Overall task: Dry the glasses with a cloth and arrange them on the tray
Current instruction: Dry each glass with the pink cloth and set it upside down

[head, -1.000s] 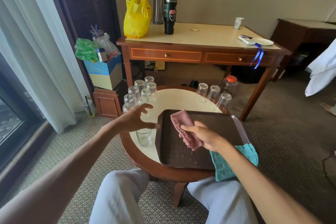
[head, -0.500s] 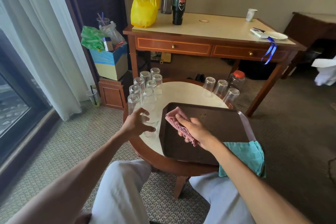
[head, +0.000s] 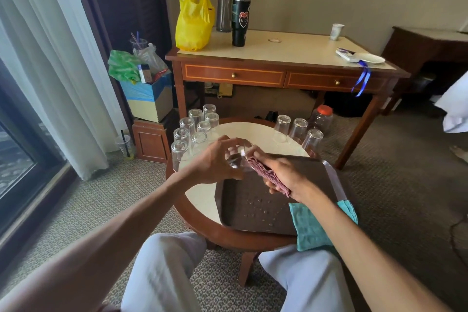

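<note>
1. Your left fingers [head: 217, 144] are curled round a clear glass [head: 236, 158]. They hold it tipped on its side, with its rim turned toward your right hand [head: 288, 175].
2. Your right fingers [head: 266, 159] are closed on a bunched pink cloth [head: 268, 176] and press its front end against the rim of the glass. Whether the cloth goes inside the glass cannot be told.
3. Your left hand [head: 211, 163] and right hand meet at the glass, which is held up above the far left corner of the tray [head: 253, 220].
4. The tray is dark brown and lies on the right half of the round table [head: 202, 200], with its near edge close to the table's near edge. No glasses stand on it, only a scatter of water drops [head: 255, 204] around the middle.
5. A cluster of eight glasses [head: 198, 138] stands upside down in two rows along the far left edge of the table, close together.
6. Three more glasses [head: 298, 126] stand upside down at the far right edge, just beyond the tray's far edge.
7. A teal cloth [head: 319, 225] lies at the tray's near right corner and hangs over the table's edge, partly under your right forearm.
8. Your knees, in pale trousers, sit on either side of the table's near edge.
</note>
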The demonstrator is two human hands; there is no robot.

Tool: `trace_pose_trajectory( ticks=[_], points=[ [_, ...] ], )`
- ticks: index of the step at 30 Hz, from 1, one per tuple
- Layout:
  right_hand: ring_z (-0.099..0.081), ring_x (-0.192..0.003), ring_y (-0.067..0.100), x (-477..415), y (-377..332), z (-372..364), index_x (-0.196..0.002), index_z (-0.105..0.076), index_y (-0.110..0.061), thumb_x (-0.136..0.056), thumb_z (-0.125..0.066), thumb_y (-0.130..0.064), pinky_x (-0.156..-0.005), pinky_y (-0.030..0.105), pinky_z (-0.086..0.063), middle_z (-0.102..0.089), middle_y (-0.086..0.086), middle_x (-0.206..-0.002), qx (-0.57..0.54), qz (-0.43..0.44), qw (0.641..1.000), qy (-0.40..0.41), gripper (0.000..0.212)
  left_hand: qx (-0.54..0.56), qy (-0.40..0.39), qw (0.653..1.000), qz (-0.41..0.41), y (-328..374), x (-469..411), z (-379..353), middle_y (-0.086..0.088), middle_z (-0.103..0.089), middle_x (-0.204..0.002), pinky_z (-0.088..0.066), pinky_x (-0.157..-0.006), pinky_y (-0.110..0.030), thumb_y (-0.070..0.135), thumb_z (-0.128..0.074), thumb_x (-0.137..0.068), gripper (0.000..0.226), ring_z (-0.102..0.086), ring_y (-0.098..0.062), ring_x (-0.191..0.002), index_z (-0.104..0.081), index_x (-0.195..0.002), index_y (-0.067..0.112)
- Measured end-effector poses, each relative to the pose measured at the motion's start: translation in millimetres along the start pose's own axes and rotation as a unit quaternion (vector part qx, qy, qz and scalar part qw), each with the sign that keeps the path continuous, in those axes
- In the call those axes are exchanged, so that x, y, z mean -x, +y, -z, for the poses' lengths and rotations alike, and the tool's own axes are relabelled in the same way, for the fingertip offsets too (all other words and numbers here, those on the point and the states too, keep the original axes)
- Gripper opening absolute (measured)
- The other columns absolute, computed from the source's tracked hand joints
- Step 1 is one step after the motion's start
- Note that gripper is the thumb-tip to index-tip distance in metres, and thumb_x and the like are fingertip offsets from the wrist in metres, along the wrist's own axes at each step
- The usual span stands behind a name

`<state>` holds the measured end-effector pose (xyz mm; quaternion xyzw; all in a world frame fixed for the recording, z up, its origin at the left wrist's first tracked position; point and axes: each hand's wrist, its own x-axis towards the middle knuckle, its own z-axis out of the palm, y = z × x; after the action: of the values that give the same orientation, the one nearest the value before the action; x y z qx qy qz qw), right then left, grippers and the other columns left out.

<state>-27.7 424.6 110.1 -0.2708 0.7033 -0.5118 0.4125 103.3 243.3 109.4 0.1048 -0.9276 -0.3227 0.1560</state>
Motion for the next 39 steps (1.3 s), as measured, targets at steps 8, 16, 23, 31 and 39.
trace_pose_trajectory(
  ticks=[8, 16, 23, 31, 39],
  points=[
    [-0.068, -0.057, 0.019, 12, 4, 22, -0.110, -0.065, -0.004, -0.103, -0.051, -0.016, -0.051, 0.027, -0.054, -0.076, 0.016, -0.088, 0.044, -0.055, 0.992, -0.104, 0.020, -0.093, -0.088, 0.989, -0.067, 34, -5, -9, 0.000, -0.053, -0.120, -0.053, -0.083, -0.034, 0.038, -0.093, -0.070, 0.082, -0.047, -0.017, -0.109, -0.058, -0.143, 0.027],
    [-0.069, -0.071, 0.028, 5, 8, 31, -0.100, -0.073, -0.005, -0.098, -0.061, -0.013, -0.065, 0.039, -0.051, -0.076, 0.018, -0.081, 0.083, 0.038, 0.996, 0.016, 0.015, 0.197, -0.100, 0.971, 0.090, 37, -6, 1, -0.001, -0.054, -0.134, -0.058, -0.093, -0.032, 0.024, -0.090, -0.073, 0.080, -0.057, -0.022, -0.123, -0.052, -0.143, 0.024],
    [-0.070, -0.066, 0.034, -21, 27, 32, -0.069, -0.070, -0.012, -0.070, -0.062, -0.059, -0.060, 0.045, -0.057, -0.073, 0.008, -0.067, 0.247, 0.081, 0.948, 0.182, 0.048, 0.407, -0.067, 0.880, 0.237, 61, -9, -9, -0.019, -0.062, -0.112, -0.062, -0.087, -0.040, 0.042, -0.043, -0.107, 0.040, -0.065, -0.032, -0.107, -0.064, -0.114, 0.007],
    [-0.046, -0.049, 0.020, -8, 25, 27, -0.062, -0.058, -0.010, -0.079, -0.058, -0.081, -0.049, 0.037, -0.035, -0.049, -0.007, -0.051, 0.257, 0.176, 0.938, 0.154, 0.073, 0.451, -0.068, 0.844, 0.282, 68, -9, -3, -0.020, -0.063, -0.114, -0.061, -0.089, -0.046, 0.026, -0.050, -0.108, 0.024, -0.067, -0.033, -0.107, -0.066, -0.104, 0.008],
    [-0.052, -0.053, 0.027, 38, -18, 11, -0.063, -0.068, -0.009, -0.076, -0.053, -0.007, -0.044, 0.022, -0.034, -0.062, 0.008, -0.059, 0.488, 0.249, 0.784, 0.292, 0.020, 0.492, -0.082, 0.810, 0.308, 69, -12, -3, -0.015, -0.063, -0.112, -0.061, -0.086, -0.040, 0.044, -0.050, -0.104, 0.035, -0.065, -0.029, -0.107, -0.062, -0.108, 0.012]
  ],
)
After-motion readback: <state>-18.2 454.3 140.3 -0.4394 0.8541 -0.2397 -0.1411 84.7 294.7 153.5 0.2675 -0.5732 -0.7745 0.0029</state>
